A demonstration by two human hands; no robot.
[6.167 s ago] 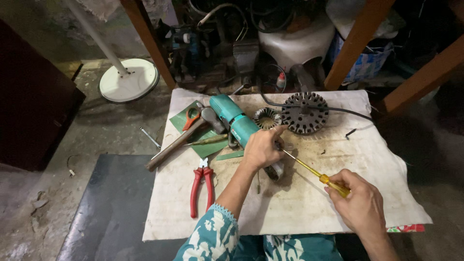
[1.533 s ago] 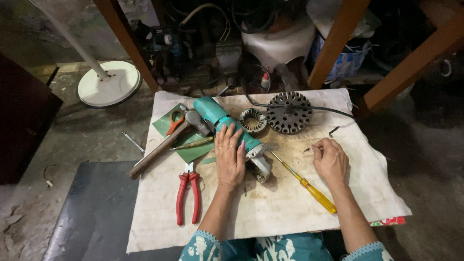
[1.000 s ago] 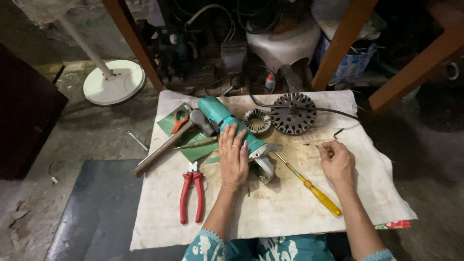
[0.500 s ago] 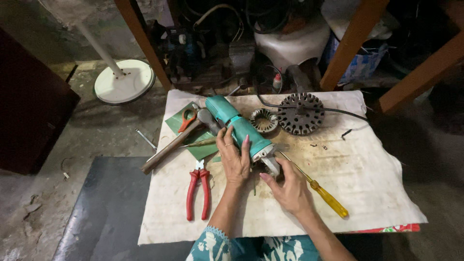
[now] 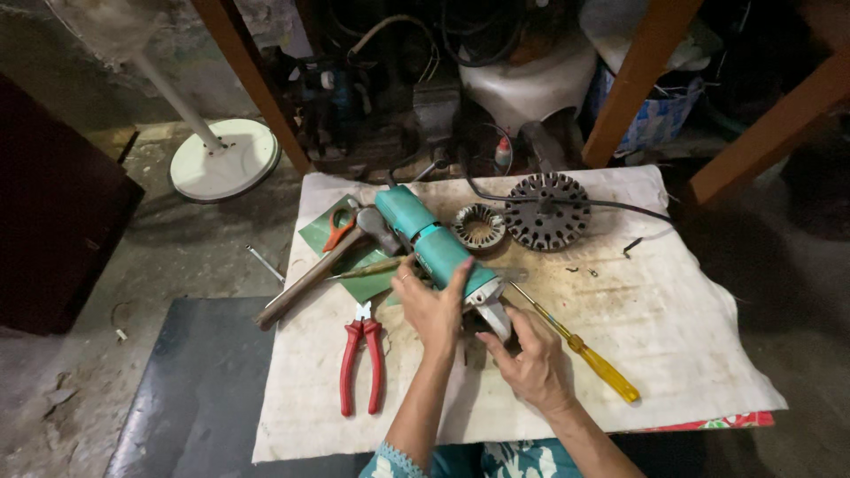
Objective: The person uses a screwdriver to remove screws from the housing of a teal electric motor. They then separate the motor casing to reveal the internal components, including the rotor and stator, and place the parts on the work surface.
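On cloth (image 5: pixel 673 354): one teal grinder (image 5: pixel 429 243) under left hand (image 5: pixel 434 310), right hand (image 5: pixel 531 363); one pliers (image 5: pixel 361 363).

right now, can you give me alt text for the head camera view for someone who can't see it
Seen from above, a person's left hand rests on a teal angle grinder while the right hand works at its metal head, on a stained white cloth. Around them lie red pliers, a yellow-handled screwdriver, a hammer and two round motor parts.
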